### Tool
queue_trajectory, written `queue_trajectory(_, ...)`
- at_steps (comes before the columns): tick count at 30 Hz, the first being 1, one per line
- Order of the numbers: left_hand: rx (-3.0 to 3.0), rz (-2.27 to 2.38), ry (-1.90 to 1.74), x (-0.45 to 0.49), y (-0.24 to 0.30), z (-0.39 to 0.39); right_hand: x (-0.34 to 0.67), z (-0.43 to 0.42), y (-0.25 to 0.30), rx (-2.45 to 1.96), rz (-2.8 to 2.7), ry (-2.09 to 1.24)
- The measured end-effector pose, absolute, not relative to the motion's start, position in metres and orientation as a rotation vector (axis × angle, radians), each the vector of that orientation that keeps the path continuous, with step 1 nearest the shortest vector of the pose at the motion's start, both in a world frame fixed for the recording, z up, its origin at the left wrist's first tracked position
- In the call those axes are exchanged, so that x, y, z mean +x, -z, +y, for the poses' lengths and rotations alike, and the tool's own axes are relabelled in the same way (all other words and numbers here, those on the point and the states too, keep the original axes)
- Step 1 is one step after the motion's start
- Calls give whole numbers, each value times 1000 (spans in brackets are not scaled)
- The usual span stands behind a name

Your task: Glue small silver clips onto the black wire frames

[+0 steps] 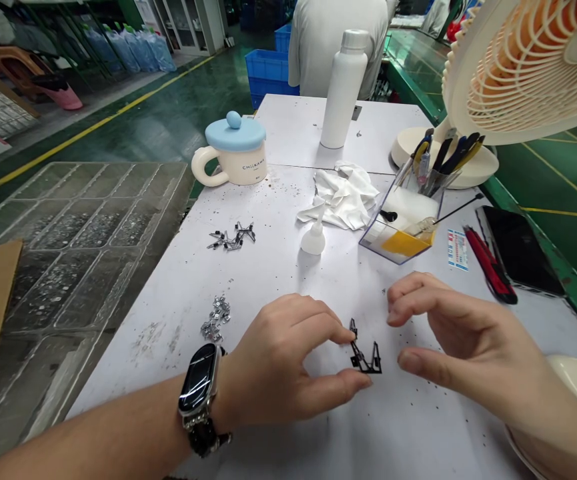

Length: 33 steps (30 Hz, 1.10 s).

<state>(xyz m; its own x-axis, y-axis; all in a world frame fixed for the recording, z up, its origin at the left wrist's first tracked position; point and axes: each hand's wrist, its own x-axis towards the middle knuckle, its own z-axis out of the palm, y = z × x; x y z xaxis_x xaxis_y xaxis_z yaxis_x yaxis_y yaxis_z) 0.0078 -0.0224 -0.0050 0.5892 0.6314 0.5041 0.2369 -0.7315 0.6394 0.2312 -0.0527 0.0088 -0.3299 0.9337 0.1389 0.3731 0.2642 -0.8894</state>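
Note:
My left hand [288,360], with a black smartwatch on its wrist, pinches a small black plastic frame part [365,353] between thumb and forefinger just above the white table [278,280]. A little to the right of the part, my right hand [458,340] hovers with its fingers curled and apart, holding nothing. A small heap of shiny metal pieces [215,319] lies left of my left hand. Farther back lies a cluster of dark pieces [233,237].
A lidded mug [233,157], a white bottle [343,87], a crumpled cloth [343,193], a small dropper bottle [314,237] and a clear pen holder [408,220] stand behind. A fan [518,67], red cutter [491,267] and phone [518,250] sit right. Another person stands beyond the table.

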Motion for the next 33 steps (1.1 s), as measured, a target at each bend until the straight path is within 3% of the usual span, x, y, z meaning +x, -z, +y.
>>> queue_trajectory(8,2310,700,-1002,8,7,-23,214,-55,-6,-1378,-1923,-1101)
queue_trajectory(33,2324,707,-957,9,7,-23,205,-59,-12,-1329,-2025,-998)
